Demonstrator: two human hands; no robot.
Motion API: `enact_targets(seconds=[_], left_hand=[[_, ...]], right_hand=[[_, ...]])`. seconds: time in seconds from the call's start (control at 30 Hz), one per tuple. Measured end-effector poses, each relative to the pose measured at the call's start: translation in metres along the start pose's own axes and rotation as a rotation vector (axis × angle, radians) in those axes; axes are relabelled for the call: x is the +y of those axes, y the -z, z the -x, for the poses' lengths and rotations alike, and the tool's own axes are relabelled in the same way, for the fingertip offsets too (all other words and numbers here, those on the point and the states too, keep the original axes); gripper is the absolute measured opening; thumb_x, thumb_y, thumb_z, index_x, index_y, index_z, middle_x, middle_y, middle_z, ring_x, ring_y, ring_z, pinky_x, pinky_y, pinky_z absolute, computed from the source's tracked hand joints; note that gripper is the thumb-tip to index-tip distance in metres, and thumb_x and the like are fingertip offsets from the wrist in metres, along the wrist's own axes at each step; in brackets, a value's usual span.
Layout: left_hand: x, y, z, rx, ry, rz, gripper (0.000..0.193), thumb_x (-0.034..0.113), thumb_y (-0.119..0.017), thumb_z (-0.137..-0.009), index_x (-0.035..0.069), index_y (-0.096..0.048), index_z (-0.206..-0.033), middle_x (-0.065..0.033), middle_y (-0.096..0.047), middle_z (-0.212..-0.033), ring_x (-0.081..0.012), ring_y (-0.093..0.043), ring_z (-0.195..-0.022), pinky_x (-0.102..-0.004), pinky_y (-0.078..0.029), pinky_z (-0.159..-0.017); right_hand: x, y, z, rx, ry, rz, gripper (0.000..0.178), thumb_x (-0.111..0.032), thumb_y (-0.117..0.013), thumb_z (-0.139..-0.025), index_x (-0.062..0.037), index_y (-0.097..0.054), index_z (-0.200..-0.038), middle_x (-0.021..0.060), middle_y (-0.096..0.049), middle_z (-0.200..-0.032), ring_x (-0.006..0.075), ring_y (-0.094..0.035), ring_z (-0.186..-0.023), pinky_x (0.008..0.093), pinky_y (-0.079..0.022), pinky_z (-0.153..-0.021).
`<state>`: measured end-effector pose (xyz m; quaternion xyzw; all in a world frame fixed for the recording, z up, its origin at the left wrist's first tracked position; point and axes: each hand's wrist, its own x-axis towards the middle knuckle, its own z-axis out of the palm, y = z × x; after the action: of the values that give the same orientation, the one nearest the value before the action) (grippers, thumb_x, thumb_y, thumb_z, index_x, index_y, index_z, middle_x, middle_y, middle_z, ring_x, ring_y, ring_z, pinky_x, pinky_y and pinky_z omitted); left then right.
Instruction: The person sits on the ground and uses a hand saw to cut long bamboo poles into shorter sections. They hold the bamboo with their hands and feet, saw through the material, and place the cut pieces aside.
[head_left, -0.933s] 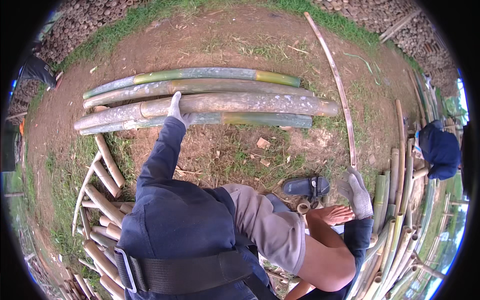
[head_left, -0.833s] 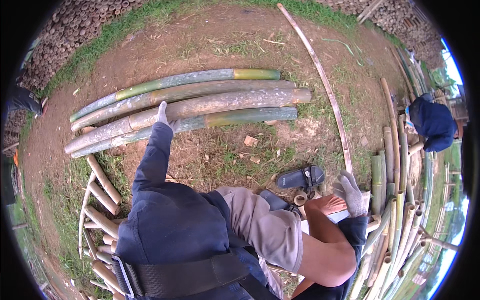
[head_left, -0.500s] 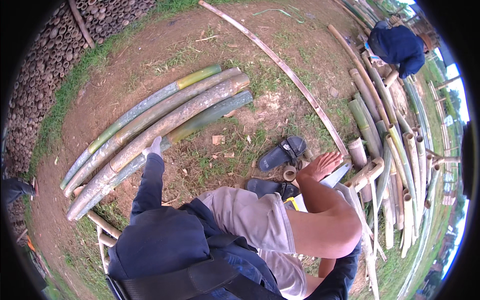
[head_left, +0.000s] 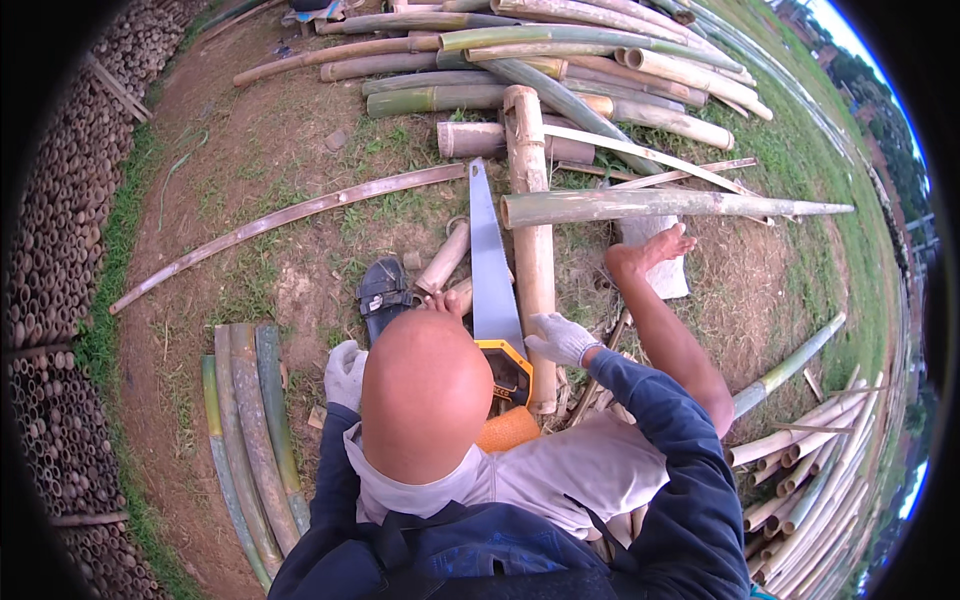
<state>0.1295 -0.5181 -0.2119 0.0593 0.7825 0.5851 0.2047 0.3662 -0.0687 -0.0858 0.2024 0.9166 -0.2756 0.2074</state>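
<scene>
My left hand (head_left: 346, 374), in a pale work glove, is beside my raised left knee; its fingers are curled and nothing shows in them. My right hand (head_left: 562, 338), gloved too, is over the edge of an upright-looking bamboo post (head_left: 533, 255), fingers loosely bent and slightly apart. Just left of that hand lies a handsaw (head_left: 488, 255), its long grey blade pointing away from me and its yellow-and-black handle (head_left: 508, 370) close to my lap. An orange cylindrical thing (head_left: 508, 428) sits under the handle. A thick bamboo pole (head_left: 640, 206) crosses beyond my right hand.
Bamboo culms (head_left: 560, 60) are piled at the far side. Several cut lengths (head_left: 262, 430) lie at left, more (head_left: 810, 470) at right. A long split strip (head_left: 290, 222) curves over the ground. My bare right foot (head_left: 645, 255) rests near a pale block (head_left: 672, 275); a black sandal (head_left: 384, 290) is at left.
My view has swung to the right. My left hand has come off the bamboo lengths to beside my knee, and my right hand now shows near the saw and post.
</scene>
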Motion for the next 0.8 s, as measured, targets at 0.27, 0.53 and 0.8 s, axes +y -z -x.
enact_targets(seconds=[0.27,0.53,0.8], left_hand=[[0.066,-0.183,-0.13,-0.403,-0.211,-0.108,0.063,0.026,-0.083,-0.101,0.007,-0.059,-0.156,-0.0218,-0.07,-0.144,-0.0349,-0.07,-0.128,-0.0437,-0.058,-0.109],[0.099,-0.273,-0.163,-0.403,0.106,0.02,0.048,0.039,-0.083,-0.105,0.001,-0.076,-0.133,-0.0045,-0.078,-0.106,-0.0163,-0.069,-0.085,-0.0327,-0.055,-0.072],[0.164,-0.216,-0.116,-0.443,0.21,0.472,0.039,0.03,-0.078,-0.11,0.003,-0.07,-0.138,-0.0069,-0.075,-0.119,-0.018,-0.069,-0.092,-0.0341,-0.056,-0.079]], right_hand=[[-0.002,-0.031,-0.006,0.151,-0.09,-0.162,0.074,-0.046,-0.067,-0.103,-0.0018,-0.052,-0.16,0.0357,-0.062,-0.148,0.052,-0.068,-0.132,0.0563,-0.057,-0.112],[-0.01,-0.035,-0.021,0.067,-0.134,-0.263,0.083,-0.051,-0.069,-0.098,-0.0047,-0.051,-0.164,0.032,-0.064,-0.148,0.0495,-0.066,-0.135,0.0544,-0.055,-0.115],[-0.001,-0.022,-0.042,-0.218,0.02,-0.703,0.091,-0.047,-0.075,-0.099,-0.0114,-0.039,-0.175,0.019,-0.059,-0.161,0.0354,-0.062,-0.142,0.0454,-0.056,-0.113]])
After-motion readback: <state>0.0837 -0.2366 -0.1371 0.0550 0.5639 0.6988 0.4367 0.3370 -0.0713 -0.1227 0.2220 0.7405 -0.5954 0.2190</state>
